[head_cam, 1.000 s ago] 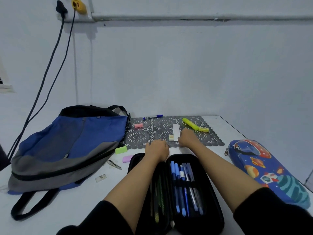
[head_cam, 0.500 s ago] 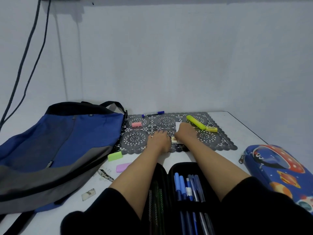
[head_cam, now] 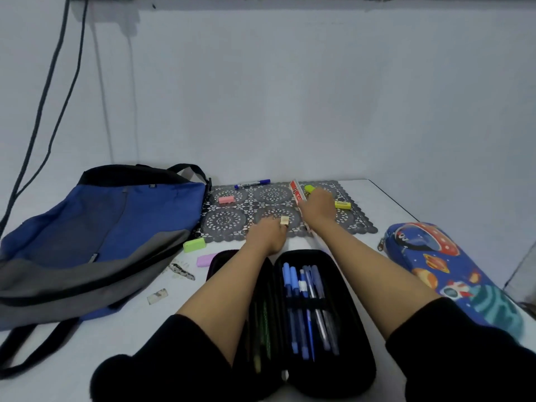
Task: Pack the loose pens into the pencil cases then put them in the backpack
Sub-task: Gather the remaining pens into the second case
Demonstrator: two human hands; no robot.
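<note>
Over the mat (head_cam: 229,221), left hand (head_cam: 269,235) pinches eraser (head_cam: 284,221), right hand (head_cam: 318,205) grips tilted ruler (head_cam: 296,192).

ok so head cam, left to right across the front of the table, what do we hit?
Blue backpack → green eraser → open black pencil case → space-print pencil case. Purple eraser is left out because it overlaps the green one's span.
</note>
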